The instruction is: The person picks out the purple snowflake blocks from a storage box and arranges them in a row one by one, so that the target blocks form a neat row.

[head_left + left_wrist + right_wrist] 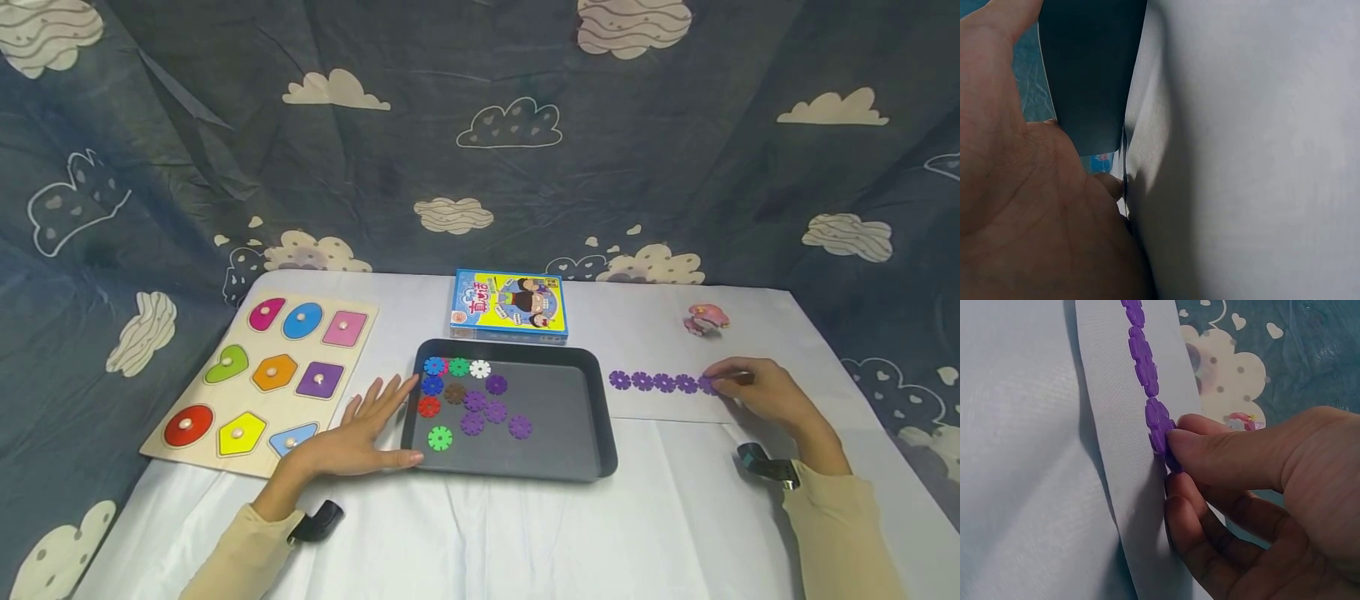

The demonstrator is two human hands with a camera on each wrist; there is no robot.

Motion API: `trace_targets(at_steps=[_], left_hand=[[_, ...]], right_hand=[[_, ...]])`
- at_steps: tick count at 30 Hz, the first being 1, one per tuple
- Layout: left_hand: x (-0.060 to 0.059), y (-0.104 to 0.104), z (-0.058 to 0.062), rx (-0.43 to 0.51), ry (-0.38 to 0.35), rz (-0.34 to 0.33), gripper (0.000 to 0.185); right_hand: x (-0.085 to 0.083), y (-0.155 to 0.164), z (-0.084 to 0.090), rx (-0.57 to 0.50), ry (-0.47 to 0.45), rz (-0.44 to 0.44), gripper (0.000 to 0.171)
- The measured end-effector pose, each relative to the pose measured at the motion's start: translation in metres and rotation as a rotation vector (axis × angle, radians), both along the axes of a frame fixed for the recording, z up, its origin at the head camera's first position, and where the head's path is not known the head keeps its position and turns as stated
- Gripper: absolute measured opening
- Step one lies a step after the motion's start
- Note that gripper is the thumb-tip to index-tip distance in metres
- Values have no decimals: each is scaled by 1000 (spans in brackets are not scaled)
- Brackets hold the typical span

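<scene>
The right hand (761, 390) pinches the end disc (707, 385) of a purple row (664, 382) between thumb and fingers, a grip that seems chosen because so thin a piece offers little more than its edge to hold. The row lies on the desk (525, 542), just right of the tray (517, 476), probably there because the right hand reaches it easily and the flat cloth lets the discs lie level. The left hand (337, 446) is spread and grasps nothing; its fingertips and thumb meet the tray's left side, perhaps to steady it. The tray's raised rim likely serves to keep the loose discs (496, 412) from straying: five purple ones sit near its middle, with blue, green, white, red and brown ones toward its left side. The board (256, 377) lies left of the tray, the box (508, 307) behind it and the pink toy (707, 319) behind the row, apparently set aside from the handwork. The row itself is a straight line of five purple discs, each with a notched, petal-like edge. Neighbours look edge to edge; whether their notches interlock, or the pinched disc is raised, I cannot tell.
</scene>
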State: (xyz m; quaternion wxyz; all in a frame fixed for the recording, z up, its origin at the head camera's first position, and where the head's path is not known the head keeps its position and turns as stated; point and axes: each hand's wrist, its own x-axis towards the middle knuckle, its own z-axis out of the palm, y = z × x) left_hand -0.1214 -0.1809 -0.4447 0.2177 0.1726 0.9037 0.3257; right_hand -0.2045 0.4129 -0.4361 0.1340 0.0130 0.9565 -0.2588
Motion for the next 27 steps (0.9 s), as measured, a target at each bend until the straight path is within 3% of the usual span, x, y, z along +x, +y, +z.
trace_targets(at_steps=[27], left_hand=[[1, 0, 2, 12, 5, -4, 105]], right_hand=[[0, 1, -1, 3, 4, 2, 37]])
